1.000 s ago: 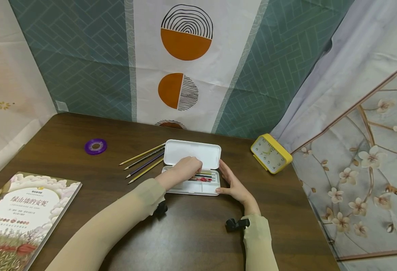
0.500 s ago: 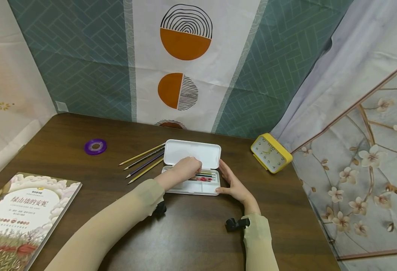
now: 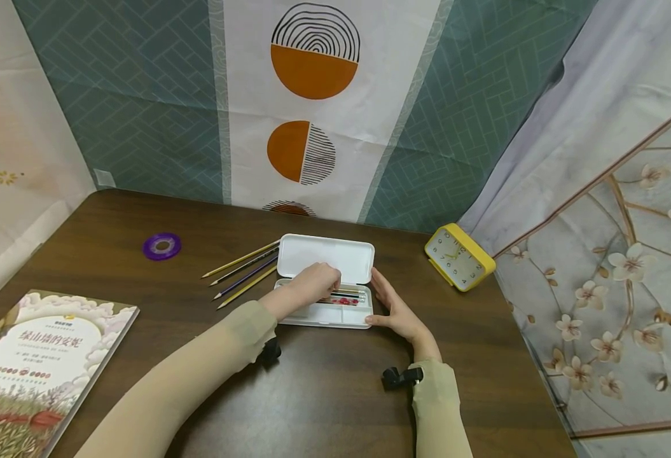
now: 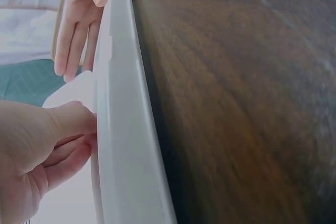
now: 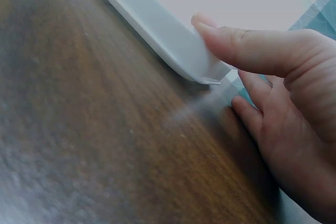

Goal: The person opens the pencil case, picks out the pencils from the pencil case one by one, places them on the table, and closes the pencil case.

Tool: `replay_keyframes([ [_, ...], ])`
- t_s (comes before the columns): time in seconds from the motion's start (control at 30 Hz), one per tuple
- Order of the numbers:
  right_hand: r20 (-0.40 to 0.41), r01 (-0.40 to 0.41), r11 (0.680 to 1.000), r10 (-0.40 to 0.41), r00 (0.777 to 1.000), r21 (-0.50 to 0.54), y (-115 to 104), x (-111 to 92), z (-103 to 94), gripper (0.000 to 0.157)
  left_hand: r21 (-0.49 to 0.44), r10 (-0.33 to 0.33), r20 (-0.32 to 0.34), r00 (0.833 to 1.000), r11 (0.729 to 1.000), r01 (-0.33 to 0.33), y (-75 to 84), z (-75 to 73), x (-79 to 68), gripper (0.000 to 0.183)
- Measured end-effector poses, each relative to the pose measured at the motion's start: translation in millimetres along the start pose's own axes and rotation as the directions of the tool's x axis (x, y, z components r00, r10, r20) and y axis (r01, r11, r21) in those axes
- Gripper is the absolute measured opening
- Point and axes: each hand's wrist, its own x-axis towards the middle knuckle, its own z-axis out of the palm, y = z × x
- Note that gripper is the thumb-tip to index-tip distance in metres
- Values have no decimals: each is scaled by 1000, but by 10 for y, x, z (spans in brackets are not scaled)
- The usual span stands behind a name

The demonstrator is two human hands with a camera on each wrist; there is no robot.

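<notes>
A white pencil case (image 3: 335, 317) lies on the table with its lid (image 3: 325, 254) raised at the back. Inside are several pencils (image 3: 348, 294) and a red-flowered strip. My left hand (image 3: 313, 284) reaches into the case, its fingers bent and thumb close to them; in the left wrist view the case wall hides the fingertips, so what lies between them is unseen. My right hand (image 3: 401, 318) rests at the case's right end. Its thumb touches the front corner, clear in the right wrist view, while the fingers extend straight along the side toward the lid.
Several loose pencils (image 3: 246, 287) fan out left of the case. Farther left lies a purple tape roll (image 3: 162, 246). An illustrated book (image 3: 49, 369) sits at the table's left front. A yellow alarm clock (image 3: 459, 257) stands at the back right, before the hanging curtains.
Both hands keep almost the same places. A little more of the red-flowered strip shows in the case beside the left hand. The head view has shifted very slightly.
</notes>
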Motion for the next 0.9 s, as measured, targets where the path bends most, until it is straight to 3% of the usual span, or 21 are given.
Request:
replay_keyframes([
  [0.43, -1, 7, 1000, -7, 1000, 9, 4, -2, 7, 106, -34, 32, -12, 999, 999, -33, -61, -17, 3, 14],
  [0.9, 0, 3, 1000, -3, 1000, 9, -19, -2, 10, 105, -40, 13, 16, 1000, 999, -13, -23, -63, -35, 9],
])
